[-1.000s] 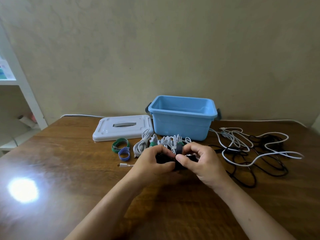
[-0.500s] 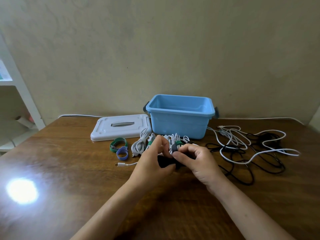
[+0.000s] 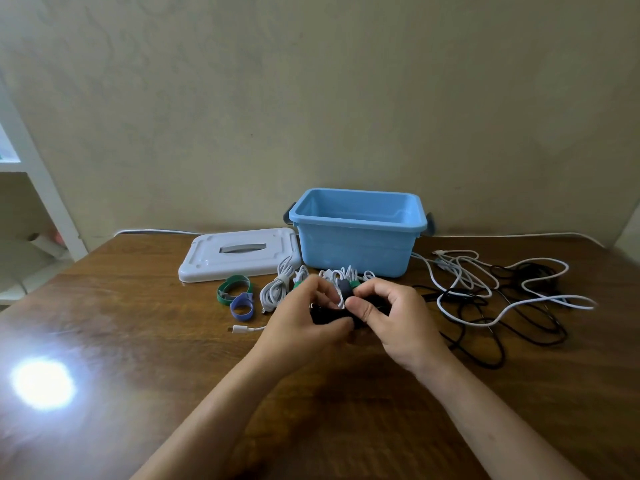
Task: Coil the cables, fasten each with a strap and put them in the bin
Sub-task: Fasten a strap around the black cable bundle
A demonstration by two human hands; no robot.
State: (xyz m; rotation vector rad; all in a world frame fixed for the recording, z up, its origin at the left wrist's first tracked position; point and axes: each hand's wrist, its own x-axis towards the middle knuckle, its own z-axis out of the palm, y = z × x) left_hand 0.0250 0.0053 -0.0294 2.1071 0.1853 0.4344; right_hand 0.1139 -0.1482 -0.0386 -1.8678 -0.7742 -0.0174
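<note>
My left hand (image 3: 304, 323) and my right hand (image 3: 391, 320) meet at the table's middle, both closed on a small black coiled cable (image 3: 327, 315), mostly hidden by my fingers. A dark strap (image 3: 344, 288) stands up between my fingertips. Behind my hands lie white coiled cables (image 3: 277, 289), some bound with green straps. The open blue bin (image 3: 356, 233) stands behind them against the wall. Loose white and black cables (image 3: 485, 292) sprawl tangled to the right. A green strap (image 3: 232, 288) and a blue strap (image 3: 241, 306) lie left of the coils.
The bin's white lid (image 3: 239, 258) lies flat left of the bin. A white plug (image 3: 239, 329) on a cable end rests near my left wrist. A bright glare spot (image 3: 43, 382) shines on the wooden table (image 3: 138, 358). White shelving (image 3: 41, 188) stands at far left.
My hands have stayed together on the black coil, shifting slightly toward the bin; my fingers have reworked their grip on the strap. Nothing else on the table moved.
</note>
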